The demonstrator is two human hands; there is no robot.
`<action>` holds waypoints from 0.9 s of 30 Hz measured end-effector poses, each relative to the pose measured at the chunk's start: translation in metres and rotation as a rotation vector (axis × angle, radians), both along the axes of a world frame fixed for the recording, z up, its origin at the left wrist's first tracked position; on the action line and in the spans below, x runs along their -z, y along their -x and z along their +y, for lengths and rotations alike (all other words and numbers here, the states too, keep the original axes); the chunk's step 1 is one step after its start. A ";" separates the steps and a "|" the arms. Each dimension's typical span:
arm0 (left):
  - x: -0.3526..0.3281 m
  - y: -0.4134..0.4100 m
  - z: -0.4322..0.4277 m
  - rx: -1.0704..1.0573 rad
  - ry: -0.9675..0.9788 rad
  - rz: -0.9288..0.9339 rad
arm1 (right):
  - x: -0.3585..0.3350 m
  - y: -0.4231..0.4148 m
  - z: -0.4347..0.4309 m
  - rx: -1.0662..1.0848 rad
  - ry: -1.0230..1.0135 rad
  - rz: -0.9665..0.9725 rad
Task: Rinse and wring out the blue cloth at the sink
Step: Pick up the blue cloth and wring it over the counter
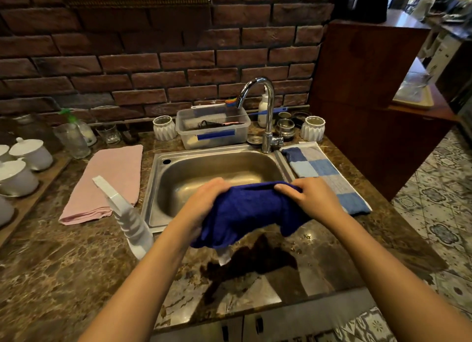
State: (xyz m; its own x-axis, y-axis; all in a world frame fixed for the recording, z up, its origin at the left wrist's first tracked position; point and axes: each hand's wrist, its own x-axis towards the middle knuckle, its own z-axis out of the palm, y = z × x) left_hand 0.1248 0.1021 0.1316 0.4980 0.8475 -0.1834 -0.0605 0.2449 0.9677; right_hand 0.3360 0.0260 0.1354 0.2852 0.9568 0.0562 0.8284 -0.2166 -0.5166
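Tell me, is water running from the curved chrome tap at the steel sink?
Off, it seems: no stream falls from the curved chrome tap into the steel sink.

The blue cloth (245, 209) is held bunched over the near edge of the sink (199, 154), gripped at one end by the left hand (207, 198) and at the other by the right hand (311, 196). A pink cloth (107, 183) is laid on the countertop (76, 265) left of the sink; a checked towel (321, 168), right of it.
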 end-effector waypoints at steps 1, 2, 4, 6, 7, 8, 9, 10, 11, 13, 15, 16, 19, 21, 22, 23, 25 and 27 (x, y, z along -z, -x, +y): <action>-0.004 -0.003 0.000 -0.033 0.160 -0.076 | -0.001 0.001 -0.001 0.031 -0.021 0.089; -0.007 -0.006 0.001 -0.064 0.304 -0.128 | -0.004 0.005 -0.002 0.061 -0.052 0.199; -0.007 -0.015 0.001 -0.066 0.436 -0.137 | -0.012 0.023 -0.001 0.098 -0.122 0.390; -0.005 -0.031 -0.006 -0.037 0.497 -0.092 | -0.017 0.050 0.006 0.073 -0.153 0.395; -0.005 -0.040 -0.012 -0.030 0.524 -0.090 | -0.015 0.063 0.010 0.049 -0.178 0.329; -0.005 -0.048 -0.019 -0.032 0.520 -0.098 | -0.013 0.074 0.014 0.042 -0.213 0.254; -0.004 -0.055 -0.025 -0.051 0.508 -0.125 | -0.010 0.080 0.020 0.066 -0.254 0.184; -0.005 -0.060 -0.029 -0.072 0.487 -0.148 | -0.008 0.081 0.025 0.113 -0.281 0.138; -0.006 -0.062 -0.031 -0.090 0.462 -0.175 | -0.009 0.080 0.029 0.160 -0.300 0.136; -0.011 -0.062 -0.031 -0.144 0.412 -0.186 | -0.011 0.078 0.032 0.205 -0.320 0.172; -0.013 -0.058 -0.027 -0.208 0.387 -0.160 | -0.012 0.085 0.028 0.160 -0.299 0.121; -0.012 -0.057 -0.023 -0.241 0.366 -0.142 | -0.012 0.091 0.024 0.130 -0.299 0.091; -0.016 -0.060 -0.029 -0.264 0.352 -0.157 | -0.013 0.094 0.025 0.144 -0.294 0.068; -0.017 -0.064 -0.038 -0.206 0.373 -0.198 | -0.014 0.078 0.040 0.227 -0.271 0.169; -0.018 -0.065 -0.041 -0.183 0.374 -0.179 | -0.016 0.069 0.047 0.247 -0.250 0.265; -0.019 -0.064 -0.043 -0.166 0.375 -0.174 | -0.018 0.063 0.049 0.256 -0.230 0.332; -0.019 -0.060 -0.036 -0.161 0.354 -0.180 | -0.019 0.066 0.044 0.214 -0.230 0.327; -0.017 -0.056 -0.024 -0.200 0.342 -0.187 | -0.017 0.082 0.029 0.127 -0.271 0.226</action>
